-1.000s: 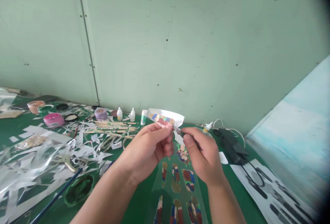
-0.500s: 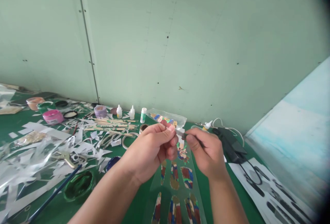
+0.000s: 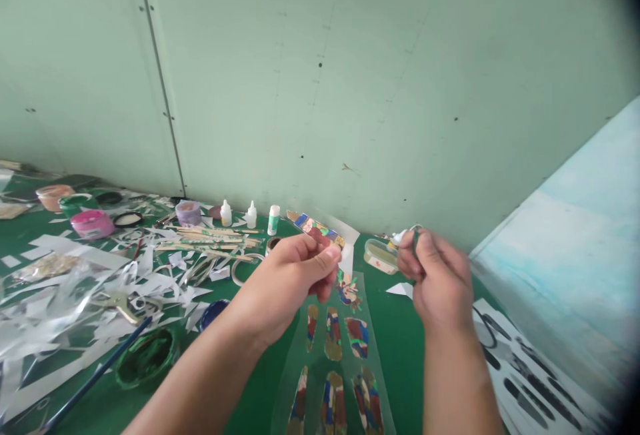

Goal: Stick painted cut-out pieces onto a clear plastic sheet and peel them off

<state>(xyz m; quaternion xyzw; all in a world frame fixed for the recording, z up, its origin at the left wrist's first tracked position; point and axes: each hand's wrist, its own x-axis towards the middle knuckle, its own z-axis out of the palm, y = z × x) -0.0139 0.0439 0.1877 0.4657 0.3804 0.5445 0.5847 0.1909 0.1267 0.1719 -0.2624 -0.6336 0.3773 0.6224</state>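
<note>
While the left hand [image 3: 290,281] rises through the middle of the frame, its thumb and curled fingers pinch a slim painted strip, patched in blue, tan, brick red and green [image 3: 320,227]. There it is, just above the knuckles, with pale paper [image 3: 349,257] showing behind and below it. Over at center right, the right hand [image 3: 443,278] is apart from it, thumb and fingertips drawn together on a small dark thing [image 3: 416,238], too blurred to name.

The strip looks thin and light, probably bendy rather than stiff, and its painted face could scuff or crease under a hard squeeze. A light pinch at the broader lower end, or along the edges, seems the safest hold; the narrow tip looks easiest to bend. And the line of it? The long axis slants from upper left to lower right, narrow tan tip aimed at the upper left toward the pale green wall [image 3: 225,88], the other end running into the grip.

Below, at bottom center, a clear sheet [image 3: 320,360] bears more patchwork cutouts on the green tabletop [image 3: 407,355]. Just left of the right hand sits a clear oval tub [image 3: 381,258], and a white-and-green glue stick [image 3: 273,220] stands upright left of the strip.
</note>
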